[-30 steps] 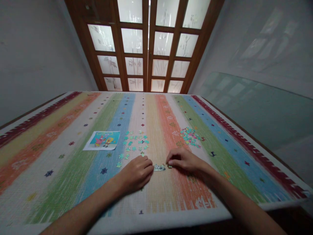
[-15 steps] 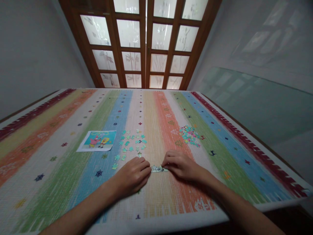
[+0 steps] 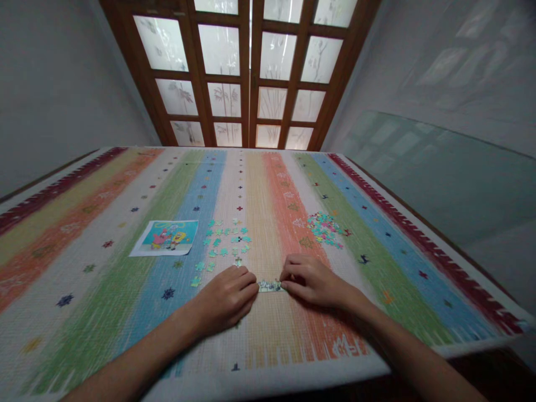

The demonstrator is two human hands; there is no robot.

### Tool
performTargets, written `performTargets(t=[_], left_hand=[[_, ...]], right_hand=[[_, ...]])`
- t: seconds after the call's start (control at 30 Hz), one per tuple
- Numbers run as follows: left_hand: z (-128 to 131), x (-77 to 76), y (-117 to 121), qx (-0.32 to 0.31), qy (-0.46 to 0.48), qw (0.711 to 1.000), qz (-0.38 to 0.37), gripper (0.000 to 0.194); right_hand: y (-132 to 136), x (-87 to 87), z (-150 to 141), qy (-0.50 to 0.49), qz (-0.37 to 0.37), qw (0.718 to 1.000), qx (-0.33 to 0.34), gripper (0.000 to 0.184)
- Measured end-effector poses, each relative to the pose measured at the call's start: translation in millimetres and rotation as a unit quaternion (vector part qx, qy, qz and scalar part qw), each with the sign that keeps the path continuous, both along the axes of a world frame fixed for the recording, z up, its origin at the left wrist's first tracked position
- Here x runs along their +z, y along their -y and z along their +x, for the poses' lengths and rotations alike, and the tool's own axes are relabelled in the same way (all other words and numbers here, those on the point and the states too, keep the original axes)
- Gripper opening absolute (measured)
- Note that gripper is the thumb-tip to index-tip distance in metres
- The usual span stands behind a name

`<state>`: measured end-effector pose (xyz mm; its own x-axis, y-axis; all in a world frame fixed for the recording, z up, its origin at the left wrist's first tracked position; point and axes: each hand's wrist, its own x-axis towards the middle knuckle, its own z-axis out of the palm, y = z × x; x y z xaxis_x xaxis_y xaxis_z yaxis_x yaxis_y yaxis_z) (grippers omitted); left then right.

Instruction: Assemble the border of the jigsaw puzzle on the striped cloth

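A short strip of joined jigsaw pieces (image 3: 269, 286), pale with dark markings, lies flat on the striped cloth between my hands. My left hand (image 3: 234, 293) is closed, its curled fingers at the strip's left end and covering part of it. At the other end, my right hand (image 3: 310, 281) pinches the strip between thumb and fingers. Loose turquoise jigsaw pieces (image 3: 224, 252) are spread out singly beyond my left hand. Past my right hand is a heap of mixed jigsaw pieces (image 3: 324, 229), turquoise, pink and yellow.
On the left lies a printed cartoon picture (image 3: 170, 237) on white paper. The striped tablecloth (image 3: 263, 335) covers the wide table. Wooden doors with frosted panes (image 3: 251, 84) stand behind it, and a glass panel (image 3: 439, 167) leans along the right wall.
My right fingers have shifted slightly at the strip's right end. My left hand keeps its place, and the whole view has tilted a little.
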<state>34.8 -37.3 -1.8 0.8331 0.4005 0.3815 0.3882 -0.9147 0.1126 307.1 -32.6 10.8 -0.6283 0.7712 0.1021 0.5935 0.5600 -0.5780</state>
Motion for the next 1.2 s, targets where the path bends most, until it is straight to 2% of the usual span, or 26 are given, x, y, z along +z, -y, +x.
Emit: performTargets(t=[0.13, 0.6, 0.8, 1.2], left_hand=[[0.0, 0.2, -0.1, -0.001, 0.0, 1.0, -0.005, 0.018], [-0.5, -1.1, -2.8, -0.004, 0.0, 1.0, 0.003, 0.024], [0.0, -1.2, -3.6, -0.003, 0.005, 1.0, 0.006, 0.023], [2.0, -4.0, -2.0, 0.011, -0.01, 0.999, 0.032, 0.019]], right_hand=[[-0.2, -2.1, -3.3, -0.005, -0.024, 0.999, -0.038, 0.006], [-0.4, -2.9, -2.3, -0.012, -0.02, 0.999, -0.028, 0.007], [-2.1, -3.6, -0.6, -0.022, -0.043, 0.999, -0.023, 0.006], [-18.5, -13.7, -0.9, -0.058, -0.041, 0.996, -0.056, 0.017]])
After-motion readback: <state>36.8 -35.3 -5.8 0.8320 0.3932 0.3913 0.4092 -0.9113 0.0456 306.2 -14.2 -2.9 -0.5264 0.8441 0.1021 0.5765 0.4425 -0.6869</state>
